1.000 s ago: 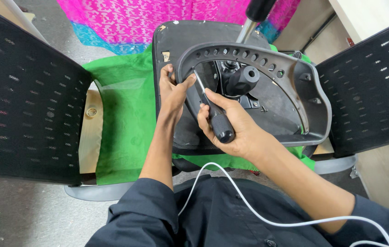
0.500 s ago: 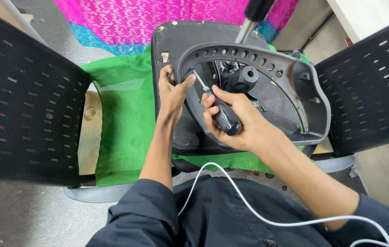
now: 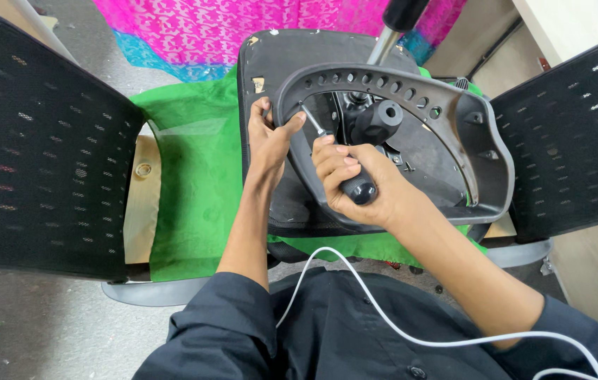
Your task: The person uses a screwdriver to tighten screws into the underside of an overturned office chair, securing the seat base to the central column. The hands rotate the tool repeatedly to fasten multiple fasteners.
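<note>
An upturned black chair seat [image 3: 271, 63] lies on a green cloth [image 3: 193, 162], with a grey curved plastic frame [image 3: 468, 141] on top. My right hand [image 3: 359, 186] grips a black-handled screwdriver [image 3: 345, 169], its metal tip pointing up-left at the frame's left inner edge. My left hand [image 3: 267, 137] rests on the seat and pinches the frame's left rim beside the tip. A black knob [image 3: 380, 119] sits in the middle of the mechanism.
Black mesh chair backs stand at the left [image 3: 39, 148] and right [image 3: 573, 134]. A pink patterned fabric [image 3: 243, 28] lies beyond. A white cable [image 3: 397, 324] crosses my dark clothing. A metal column [image 3: 387, 39] rises from the seat.
My right hand has turned the screwdriver and shifted slightly up toward the frame; my left hand stays at the rim.
</note>
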